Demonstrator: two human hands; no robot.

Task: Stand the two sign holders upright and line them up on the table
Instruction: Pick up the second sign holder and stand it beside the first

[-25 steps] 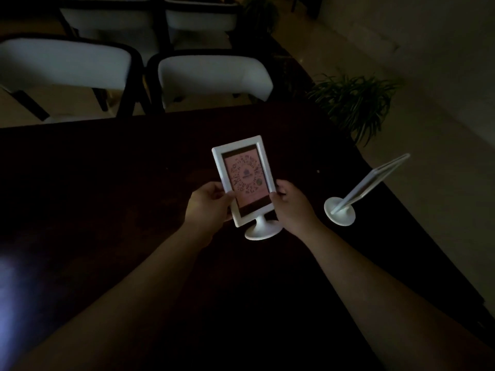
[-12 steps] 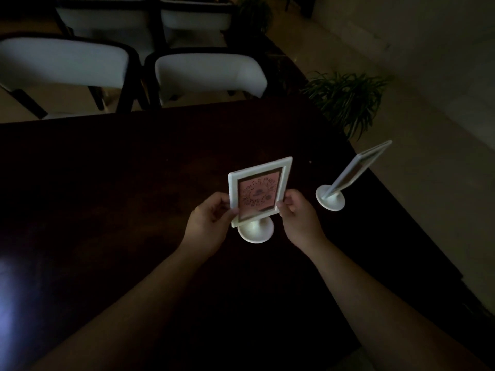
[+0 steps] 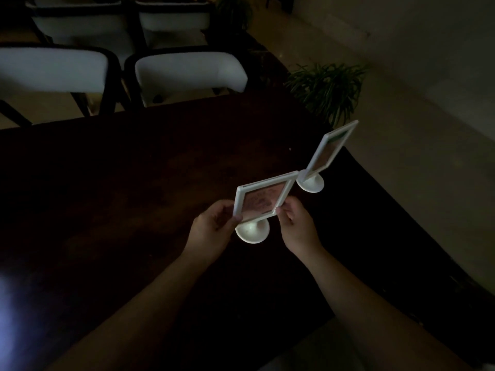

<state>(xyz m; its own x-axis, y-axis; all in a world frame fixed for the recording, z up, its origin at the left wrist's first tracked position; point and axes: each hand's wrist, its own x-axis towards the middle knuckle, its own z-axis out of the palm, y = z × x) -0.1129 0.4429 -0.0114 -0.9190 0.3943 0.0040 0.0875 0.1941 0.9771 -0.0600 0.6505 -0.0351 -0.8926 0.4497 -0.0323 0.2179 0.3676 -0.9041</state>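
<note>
1. The print on the nearer sign holder (image 3: 263, 200) in my grip is too dim to read.
2. My left hand (image 3: 214, 226) hides its lower left corner.
3. Both forearms and the surface (image 3: 120, 183) run off the edges.

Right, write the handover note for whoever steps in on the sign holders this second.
Left hand: pinching the left edge of the near sign holder.
Right hand: pinching its right edge.
Near sign holder: upright, its round base at the dark table; whether it is fully set down cannot be told.
Far sign holder: standing free on its base near the table's right edge, beyond and right of the held one.
Done: both are upright.
Left: turn the faces to match, line up the two, let go.
</note>
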